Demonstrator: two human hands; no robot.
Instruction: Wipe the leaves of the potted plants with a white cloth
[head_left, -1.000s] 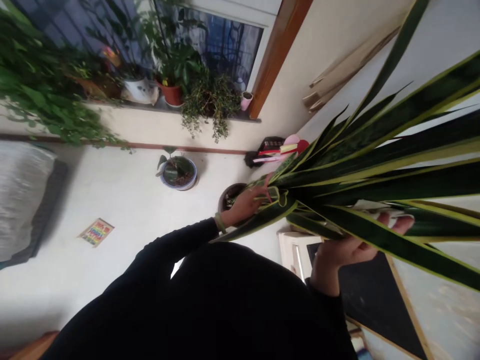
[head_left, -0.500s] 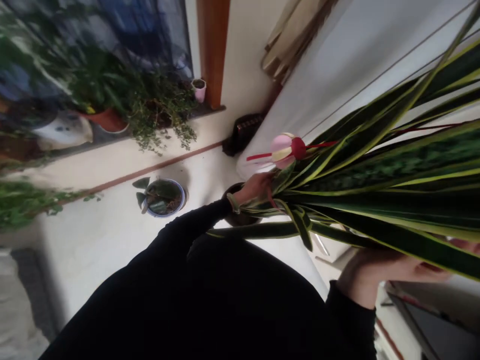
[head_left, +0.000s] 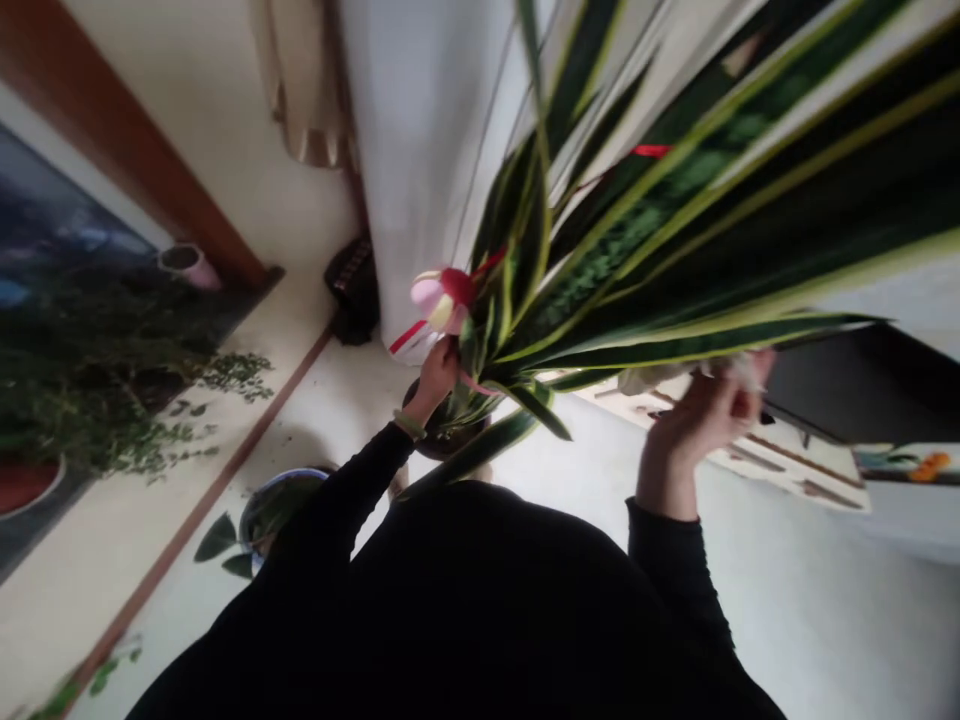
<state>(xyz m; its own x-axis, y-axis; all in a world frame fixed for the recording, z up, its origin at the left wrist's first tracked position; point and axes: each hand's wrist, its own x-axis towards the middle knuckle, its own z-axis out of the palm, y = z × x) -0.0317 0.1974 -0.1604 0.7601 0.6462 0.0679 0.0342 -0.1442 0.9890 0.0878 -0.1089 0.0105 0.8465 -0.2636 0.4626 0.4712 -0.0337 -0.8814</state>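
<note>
A tall snake plant [head_left: 600, 290] with yellow-edged leaves leans away to the upper right from its dark round pot [head_left: 431, 440]. My left hand [head_left: 435, 378], with a pale bracelet at the wrist, is closed around the base of the leaves; its fingertips are hidden behind foliage. Just above it hangs a pink, cream and red ornament [head_left: 448, 298] on a red ribbon. My right hand [head_left: 705, 408] is closed on a whitish cloth [head_left: 641, 379] pressed against the underside of a low leaf. Blur softens the cloth's outline.
On the left, a blue-rimmed potted plant [head_left: 277, 500] stands on the floor, partly behind my sleeve. Trailing plants [head_left: 135, 370] and a small pink pot [head_left: 189, 265] line the windowsill. A white appliance-like panel [head_left: 412, 150] rises behind the snake plant; a drawered cabinet [head_left: 795, 470] is at right.
My view has swung to the right, so the windowsill slid left and the cabinet came into sight. My right hand, mostly behind leaves before, now shows with the cloth. My left hand stays at the leaf base.
</note>
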